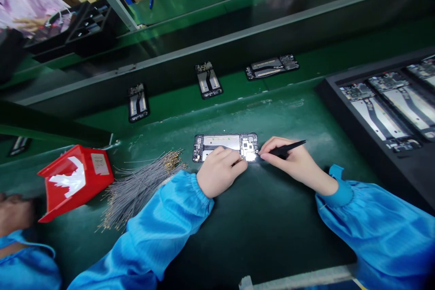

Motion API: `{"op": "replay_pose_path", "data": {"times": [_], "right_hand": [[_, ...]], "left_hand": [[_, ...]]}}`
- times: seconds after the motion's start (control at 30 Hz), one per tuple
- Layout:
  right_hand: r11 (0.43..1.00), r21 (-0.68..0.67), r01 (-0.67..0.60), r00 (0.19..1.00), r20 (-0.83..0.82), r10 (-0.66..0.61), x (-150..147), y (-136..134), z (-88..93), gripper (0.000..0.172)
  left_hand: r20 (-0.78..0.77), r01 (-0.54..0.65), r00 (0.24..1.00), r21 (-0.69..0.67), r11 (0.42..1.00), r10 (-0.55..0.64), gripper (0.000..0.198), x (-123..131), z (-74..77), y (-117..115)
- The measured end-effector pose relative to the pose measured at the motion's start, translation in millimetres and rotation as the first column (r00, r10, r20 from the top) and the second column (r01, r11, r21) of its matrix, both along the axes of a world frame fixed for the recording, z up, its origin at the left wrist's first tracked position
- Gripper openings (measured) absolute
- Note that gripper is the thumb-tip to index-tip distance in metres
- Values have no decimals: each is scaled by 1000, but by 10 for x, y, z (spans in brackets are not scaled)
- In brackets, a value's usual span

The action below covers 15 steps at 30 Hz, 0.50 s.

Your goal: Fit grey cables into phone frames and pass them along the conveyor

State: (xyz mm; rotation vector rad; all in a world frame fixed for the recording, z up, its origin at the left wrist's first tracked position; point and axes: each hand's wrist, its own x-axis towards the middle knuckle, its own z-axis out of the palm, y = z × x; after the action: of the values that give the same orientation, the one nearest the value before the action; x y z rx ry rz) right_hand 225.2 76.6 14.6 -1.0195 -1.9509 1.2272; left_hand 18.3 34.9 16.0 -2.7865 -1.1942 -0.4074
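An opened phone body (249, 146) lies sideways on the green work surface, its circuit board at the right end. My left hand (221, 170) rests over its lower edge with fingers bent together; whatever they hold, if anything, is hidden. Black tweezers (288, 147) are pinched in my right hand (295, 161), their tips at the board's lower right corner. Left of my left sleeve lies a bundle of thin grey cables (136, 190) with gold-coloured ends.
A red bin (79, 181) stands left of the cables, near another person's hand (15, 213). Behind, a ledge carries phone bodies (209, 81). A black foam tray (331, 99) of phone bodies sits at right. Another person's hand (32, 24) shows at upper left.
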Motion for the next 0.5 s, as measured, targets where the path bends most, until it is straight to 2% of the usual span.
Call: {"op": "replay_pose_path", "data": {"times": [0.3, 0.5], "right_hand": [[999, 37, -20, 1000, 2, 20, -7, -13, 6, 9], [963, 220, -158, 987, 40, 153, -9, -59, 17, 9]], "left_hand": [[1, 1, 1000, 6, 1000, -1, 18, 0, -2, 1], [-7, -3, 1000, 4, 1000, 3, 20, 1, 2, 0]]}}
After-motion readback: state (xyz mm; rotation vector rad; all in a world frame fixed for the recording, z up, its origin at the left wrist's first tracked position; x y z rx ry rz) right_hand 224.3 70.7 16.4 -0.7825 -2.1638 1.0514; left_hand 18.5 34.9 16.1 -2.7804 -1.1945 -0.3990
